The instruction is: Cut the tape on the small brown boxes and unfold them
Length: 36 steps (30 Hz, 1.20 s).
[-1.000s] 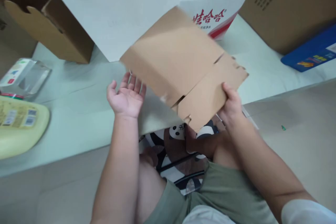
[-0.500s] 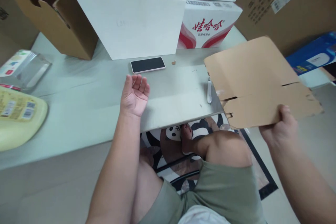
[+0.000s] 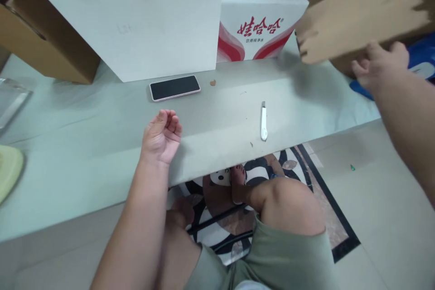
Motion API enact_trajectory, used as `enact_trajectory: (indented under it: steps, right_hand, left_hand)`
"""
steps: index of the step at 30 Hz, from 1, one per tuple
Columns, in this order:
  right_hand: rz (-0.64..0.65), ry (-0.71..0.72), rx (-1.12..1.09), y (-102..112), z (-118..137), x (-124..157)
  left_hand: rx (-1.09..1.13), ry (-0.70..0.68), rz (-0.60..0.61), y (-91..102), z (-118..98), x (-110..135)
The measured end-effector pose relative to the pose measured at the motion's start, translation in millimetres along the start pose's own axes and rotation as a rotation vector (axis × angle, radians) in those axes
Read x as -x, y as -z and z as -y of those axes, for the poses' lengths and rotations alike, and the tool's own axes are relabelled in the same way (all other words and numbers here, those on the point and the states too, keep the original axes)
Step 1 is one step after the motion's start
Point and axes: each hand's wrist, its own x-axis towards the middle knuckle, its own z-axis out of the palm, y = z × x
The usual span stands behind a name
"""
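Observation:
A flat, brown cardboard piece (image 3: 360, 18) with notched ends is tilted above the back right of the table, blurred by motion. My right hand (image 3: 384, 65) is at its lower edge, fingers apart; the fingertips overlap that edge in the view, and no grip on it shows. My left hand (image 3: 163, 138) is held over the front of the table, palm up with fingers loosely curled and nothing in it. Behind it lies a phone (image 3: 175, 88) with a dark screen. A white utility knife (image 3: 263, 121) lies between the two hands, its short blade pointing away.
White boxes (image 3: 136, 31) and a red-and-white water carton (image 3: 256, 31) line the back of the table (image 3: 102, 145). An open brown carton (image 3: 57, 41) stands at left. Left of my arm are a clear plastic container (image 3: 12, 99) and a yellow bottle (image 3: 8, 170). Blue packaging (image 3: 419, 59) is at right.
My right hand has moved up and away with the cardboard, which was gripped at its near edge before; its fingers have since spread. The utility knife is now fully uncovered. My left hand stays empty.

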Motion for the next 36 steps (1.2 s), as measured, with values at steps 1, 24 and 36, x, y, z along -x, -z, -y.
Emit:
enact_trajectory:
  steps: [1, 24, 36]
  right_hand:
    - [0.03, -0.119, -0.032, -12, 8, -9]
    - [0.457, 0.016, 0.102, -59, 87, 182]
    - [0.767, 0.514, 0.006, -180, 220, 235]
  left_hand:
    - [0.001, 0.0, -0.016, 0.0, 0, -2]
    - [-0.222, -0.091, 0.748, 35.7, -30, 48]
    - [-0.383, -0.561, 0.006, 68.2, -57, 20]
